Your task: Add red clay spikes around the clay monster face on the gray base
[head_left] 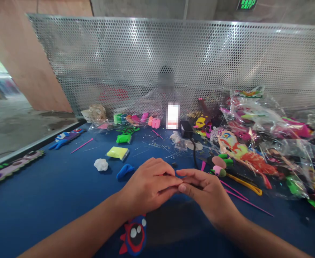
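Observation:
My left hand [153,182] and my right hand [204,190] meet at the fingertips over the middle of the blue table [52,218]. The fingers of both are pinched together, and whatever they hold is hidden. Below my left wrist lies a blue and red clay figure [135,236] with white and black eye shapes, partly covered by my forearm. Left of my left hand are a lump of blue clay [125,172], a lump of white clay [101,165] and a yellow clay packet [118,153]. Pink sticks [250,203] lie right of my right hand.
A perforated metal panel [114,53] stands along the back. Plastic bags [265,122] with colourful clay pieces crowd the right side. A black box [186,129] with a cable, a green packet [124,138] and scattered pins [160,145] lie behind my hands. Clay figures [66,138] lie at left.

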Tool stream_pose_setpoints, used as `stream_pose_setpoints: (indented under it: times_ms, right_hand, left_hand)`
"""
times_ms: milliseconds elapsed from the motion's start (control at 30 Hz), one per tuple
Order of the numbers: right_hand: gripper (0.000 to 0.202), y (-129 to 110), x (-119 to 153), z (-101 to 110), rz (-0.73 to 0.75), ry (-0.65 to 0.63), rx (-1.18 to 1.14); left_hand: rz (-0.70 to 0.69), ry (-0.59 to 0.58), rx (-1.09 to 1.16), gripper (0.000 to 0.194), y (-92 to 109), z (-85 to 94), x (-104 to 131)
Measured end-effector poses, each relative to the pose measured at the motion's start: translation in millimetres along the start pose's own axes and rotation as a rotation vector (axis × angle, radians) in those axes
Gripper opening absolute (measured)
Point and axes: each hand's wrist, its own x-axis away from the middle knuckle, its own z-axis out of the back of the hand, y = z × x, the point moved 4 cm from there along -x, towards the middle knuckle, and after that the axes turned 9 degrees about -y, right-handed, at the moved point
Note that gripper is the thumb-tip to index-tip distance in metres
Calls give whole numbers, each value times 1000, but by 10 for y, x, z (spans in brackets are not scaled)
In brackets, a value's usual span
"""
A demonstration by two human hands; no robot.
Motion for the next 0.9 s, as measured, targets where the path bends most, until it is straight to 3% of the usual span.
stream_pose_setpoints:
  times_ms: [133,333,433,900]
  right_hand:
    - [26,16,6,3,0,5,29]
    - [25,34,8,-28,40,-36,-202]
    - [21,41,-1,-17,31,-4,-236]
    - [17,-23,-10,-5,13,-21,41]
  left_hand:
    - [-17,-6,11,9,16,12,-5]
    - [9,52,19,12,38,56,-8]
    - [31,3,24,13,30,47,-26]
    - [51,-35,131,9,5,27,-17]
